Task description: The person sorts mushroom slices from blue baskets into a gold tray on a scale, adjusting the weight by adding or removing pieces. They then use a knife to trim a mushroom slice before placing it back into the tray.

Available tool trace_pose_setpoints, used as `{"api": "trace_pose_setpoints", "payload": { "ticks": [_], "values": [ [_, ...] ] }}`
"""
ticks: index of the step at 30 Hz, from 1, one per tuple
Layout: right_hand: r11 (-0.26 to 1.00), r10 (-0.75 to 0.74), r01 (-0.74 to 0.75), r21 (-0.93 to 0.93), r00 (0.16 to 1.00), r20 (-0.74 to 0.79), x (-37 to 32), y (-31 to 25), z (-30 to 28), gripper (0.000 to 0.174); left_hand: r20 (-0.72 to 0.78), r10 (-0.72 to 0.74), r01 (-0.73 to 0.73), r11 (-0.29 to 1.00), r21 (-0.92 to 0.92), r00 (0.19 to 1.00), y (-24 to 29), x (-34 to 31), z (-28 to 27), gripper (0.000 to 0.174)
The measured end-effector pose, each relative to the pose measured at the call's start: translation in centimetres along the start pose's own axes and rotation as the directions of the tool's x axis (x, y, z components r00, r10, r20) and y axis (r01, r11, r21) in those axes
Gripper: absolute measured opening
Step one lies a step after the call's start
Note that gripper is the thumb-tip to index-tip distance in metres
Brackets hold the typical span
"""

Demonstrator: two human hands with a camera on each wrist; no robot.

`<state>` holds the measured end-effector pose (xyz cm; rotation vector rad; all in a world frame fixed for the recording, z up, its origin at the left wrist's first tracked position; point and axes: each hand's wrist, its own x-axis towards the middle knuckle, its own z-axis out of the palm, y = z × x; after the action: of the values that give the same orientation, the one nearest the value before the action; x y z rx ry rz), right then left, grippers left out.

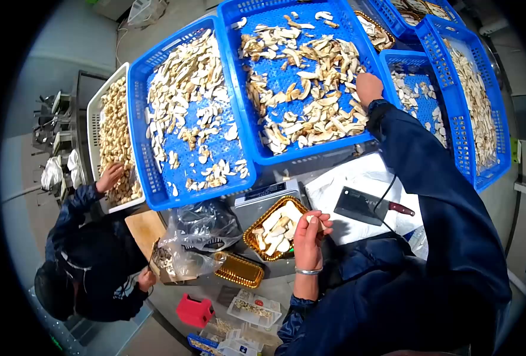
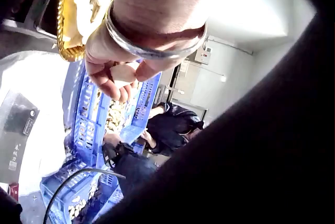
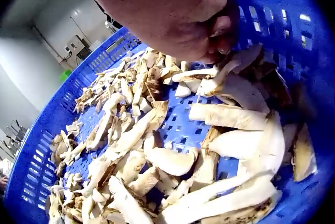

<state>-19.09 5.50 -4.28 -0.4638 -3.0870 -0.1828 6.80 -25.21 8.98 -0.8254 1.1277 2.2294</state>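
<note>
My left hand (image 1: 310, 237) pinches a pale mushroom slice (image 2: 123, 74) between thumb and fingers, just right of a gold tray (image 1: 248, 240) filled with white slices. My right hand (image 1: 370, 89) reaches into the large blue basket (image 1: 252, 139) at its right side. In the right wrist view the fingers (image 3: 222, 41) are curled down at the mushroom slices (image 3: 225, 116); whether they grip one is hidden. The gold tray rests on a scale (image 1: 269, 193).
A cleaver (image 1: 361, 206) lies on white cloth (image 1: 328, 184) at right. Other blue baskets (image 1: 192, 199) flank the large one. An empty gold tray (image 1: 239, 270) and plastic bags (image 1: 203, 225) are at left, where another person (image 1: 97, 267) works beside a white basket (image 1: 95, 107).
</note>
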Motion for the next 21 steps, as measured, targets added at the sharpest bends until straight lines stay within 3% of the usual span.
{"api": "trace_pose_setpoints", "payload": {
  "ticks": [4, 6, 7, 10, 11, 13, 15, 17, 18, 19, 21],
  "values": [
    [0.998, -0.056, 0.055, -0.037, 0.998, -0.021, 0.0, 0.4, -1.1, 0.015, -0.027, 0.033, -0.034, 0.999, -0.029, 0.999, -0.4, -0.5, -1.2, 0.019],
    [0.991, -0.027, 0.039, 0.13, 0.995, -0.091, 0.1, -0.1, -2.0, 0.015, -0.02, 0.031, -0.031, 0.998, -0.048, 0.999, -0.4, -0.5, -1.4, 0.019],
    [0.991, -0.033, 0.044, 0.128, 0.995, -0.093, 0.3, -0.5, -2.4, 0.015, -0.016, 0.027, -0.027, 0.998, -0.06, 1.0, -0.5, -0.5, -1.5, 0.019],
    [0.828, -0.236, 0.182, 0.53, 0.971, 0.036, 0.9, -2.7, -4.6, 0.024, 0.002, 0.025, -0.025, 0.997, -0.077, 1.0, -0.7, -0.1, -1.3, 0.019],
    [0.82, -0.303, 0.246, 0.517, 0.953, 0.027, 1.0, -3.7, -4.8, 0.029, 0.013, 0.018, -0.017, 0.997, -0.074, 1.0, -0.8, 0.0, -1.2, 0.019],
    [0.667, -0.307, 0.293, 0.684, 0.946, -0.106, 1.4, -7.3, -3.1, 0.035, 0.022, 0.002, -0.001, 0.997, -0.072, 1.0, -1.0, 0.3, -1.2, 0.018],
    [0.606, -0.435, 0.212, 0.767, 0.895, 0.097, 2.4, -11.2, -3.5, 0.035, 0.013, -0.009, 0.009, 0.997, -0.07, 1.0, -0.8, 0.1, -1.0, 0.018],
    [0.587, -0.474, 0.222, 0.779, 0.874, 0.108, 2.2, -14.9, -3.6, 0.035, -0.004, -0.003, 0.002, 0.997, -0.08, 1.0, -0.5, -0.2, -1.1, 0.019],
    [0.663, -0.447, 0.148, 0.734, 0.864, 0.23, 2.1, -16.5, -3.8, 0.035, -0.016, 0.001, -0.002, 0.996, -0.089, 1.0, -0.3, -0.4, -1.2, 0.019],
    [0.636, -0.431, 0.31, 0.707, 0.902, -0.008, 2.2, -18.0, -0.3, 0.034, -0.027, 0.003, -0.006, 0.995, -0.095, 1.0, -0.1, -0.7, -1.4, 0.019],
    [0.667, -0.378, 0.211, 0.715, 0.922, 0.081, 2.1, -19.2, 0.0, 0.031, -0.047, 0.056, -0.06, 0.994, -0.088, 0.997, 0.7, -1.4, -2.0, 0.019]
  ]
}}
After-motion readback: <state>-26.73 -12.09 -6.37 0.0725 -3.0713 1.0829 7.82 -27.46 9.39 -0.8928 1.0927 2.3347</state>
